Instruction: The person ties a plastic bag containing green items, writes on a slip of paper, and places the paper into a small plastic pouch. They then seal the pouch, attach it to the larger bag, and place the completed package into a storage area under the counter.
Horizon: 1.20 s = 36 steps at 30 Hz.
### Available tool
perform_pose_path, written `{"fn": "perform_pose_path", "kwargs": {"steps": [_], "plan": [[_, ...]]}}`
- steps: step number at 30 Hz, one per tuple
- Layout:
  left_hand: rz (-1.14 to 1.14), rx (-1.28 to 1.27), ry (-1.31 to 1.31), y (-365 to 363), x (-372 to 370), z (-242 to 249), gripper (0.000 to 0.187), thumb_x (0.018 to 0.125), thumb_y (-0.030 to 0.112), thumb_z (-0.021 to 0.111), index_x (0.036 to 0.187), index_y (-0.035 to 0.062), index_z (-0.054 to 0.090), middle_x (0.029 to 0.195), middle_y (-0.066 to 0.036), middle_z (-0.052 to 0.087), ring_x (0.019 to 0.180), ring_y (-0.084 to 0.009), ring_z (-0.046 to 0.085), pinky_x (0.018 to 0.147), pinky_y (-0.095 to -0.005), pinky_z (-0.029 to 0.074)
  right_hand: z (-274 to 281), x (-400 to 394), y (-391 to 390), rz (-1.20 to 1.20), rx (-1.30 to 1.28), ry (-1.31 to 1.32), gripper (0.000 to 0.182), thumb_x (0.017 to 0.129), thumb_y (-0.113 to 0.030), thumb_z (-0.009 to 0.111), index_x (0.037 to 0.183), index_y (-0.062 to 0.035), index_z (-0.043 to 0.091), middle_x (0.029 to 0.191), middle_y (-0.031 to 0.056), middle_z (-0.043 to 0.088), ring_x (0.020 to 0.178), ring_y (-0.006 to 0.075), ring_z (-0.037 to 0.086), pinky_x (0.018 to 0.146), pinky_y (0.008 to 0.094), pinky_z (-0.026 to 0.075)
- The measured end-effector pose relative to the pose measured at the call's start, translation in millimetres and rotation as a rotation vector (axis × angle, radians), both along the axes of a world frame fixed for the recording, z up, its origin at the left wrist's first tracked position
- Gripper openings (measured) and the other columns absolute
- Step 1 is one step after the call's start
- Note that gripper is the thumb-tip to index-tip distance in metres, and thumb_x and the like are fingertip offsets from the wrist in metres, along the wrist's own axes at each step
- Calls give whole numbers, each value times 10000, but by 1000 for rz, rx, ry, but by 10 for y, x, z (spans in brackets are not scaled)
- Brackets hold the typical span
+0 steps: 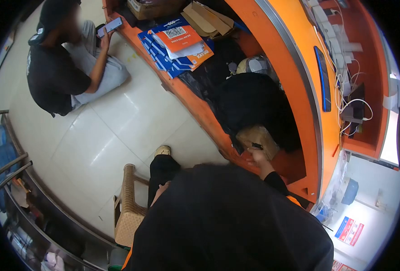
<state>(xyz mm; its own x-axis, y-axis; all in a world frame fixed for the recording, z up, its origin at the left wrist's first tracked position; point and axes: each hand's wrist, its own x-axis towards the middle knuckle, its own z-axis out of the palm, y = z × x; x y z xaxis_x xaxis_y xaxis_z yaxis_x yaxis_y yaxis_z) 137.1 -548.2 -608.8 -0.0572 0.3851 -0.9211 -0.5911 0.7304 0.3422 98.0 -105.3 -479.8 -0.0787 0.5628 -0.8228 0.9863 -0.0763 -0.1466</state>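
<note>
My right hand reaches to the low orange shelf, its fingers curled around what looks like a small black object. Just beyond the fingers sits a brown cardboard box, partly covered by black cloth. What the black object is, I cannot make out. My left hand is beside my thigh, mostly hidden by my dark top, so its fingers do not show clearly. A woven stool stands close to it.
A person sits on the tiled floor at upper left, holding a phone. Blue-and-orange printed packets and flattened cardboard lie on the shelf. Cables hang at right. A metal rack runs along the lower left.
</note>
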Motion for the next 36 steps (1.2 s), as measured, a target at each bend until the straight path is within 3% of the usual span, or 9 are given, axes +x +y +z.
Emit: {"fn": "perform_pose_path", "kwargs": {"steps": [10,24,25,27,29,31,32,34,36], "plan": [[548,-21,-303,-185,105,8,876,729,627,525,1370,107,228,1351,-202,278,1193,-420,297,971,-489,298,-40,999,-762,581,-231,-207,545,824,-348,574,1279,-103,403,1120,112,538,910,246,555,729,420,472],[1060,372,-346,-1487,-362,807,684,833,499,454,1275,-13,355,1153,-209,494,946,-321,562,852,-440,429,864,1460,-1105,219,-425,206,593,827,-370,564,1304,-76,368,1143,139,527,978,264,532,791,437,442],[1066,369,-363,-1496,-589,940,630,847,498,423,1268,31,373,1022,-198,540,739,-283,579,792,-455,452,924,1495,-1121,170,-461,228,597,828,-371,564,1305,-74,365,1145,140,527,982,265,531,795,439,440],[1093,327,-98,-1067,-1146,1922,620,850,528,393,1280,82,375,918,-174,583,726,-297,570,796,-455,453,1036,1516,-1103,66,-562,320,604,828,-375,562,1309,-71,360,1148,144,525,992,268,528,804,441,436],[1141,547,164,-879,-1959,2270,652,870,538,341,1343,92,298,1230,-166,451,940,-311,559,860,-490,413,1114,1533,-1081,-47,-727,481,611,829,-378,561,1312,-67,355,1152,148,524,1002,270,524,813,444,432],[1095,1147,408,-614,-2664,3697,616,882,507,352,1344,104,295,1232,-171,470,936,-310,574,867,-473,417,1086,1546,-1078,-173,-977,721,618,829,-381,560,1316,-63,350,1155,152,522,1011,273,521,822,446,428],[905,1434,538,-527,-2847,4517,665,858,535,393,1356,114,268,1187,-174,516,970,-315,568,876,-471,418,1044,1508,-1083,-232,-1134,870,621,830,-383,559,1318,-61,348,1157,154,522,1016,274,520,826,447,426],[517,1805,936,-581,-2979,5782,768,808,574,460,1398,178,169,1152,-174,539,1106,-338,483,1026,-546,179,996,1397,-1063,-315,-1402,1095,629,830,-386,558,1321,-57,343,1160,158,520,1026,277,516,835,450,422],[-114,1952,1210,-881,-3116,6858,932,704,676,521,1408,208,129,1345,-125,381,1255,-352,312,1030,-579,63,1161,1210,-1001,-368,-1100,1053,636,831,-389,556,1325,-54,338,1163,161,519,1036,280,513,844,452,417]]}}
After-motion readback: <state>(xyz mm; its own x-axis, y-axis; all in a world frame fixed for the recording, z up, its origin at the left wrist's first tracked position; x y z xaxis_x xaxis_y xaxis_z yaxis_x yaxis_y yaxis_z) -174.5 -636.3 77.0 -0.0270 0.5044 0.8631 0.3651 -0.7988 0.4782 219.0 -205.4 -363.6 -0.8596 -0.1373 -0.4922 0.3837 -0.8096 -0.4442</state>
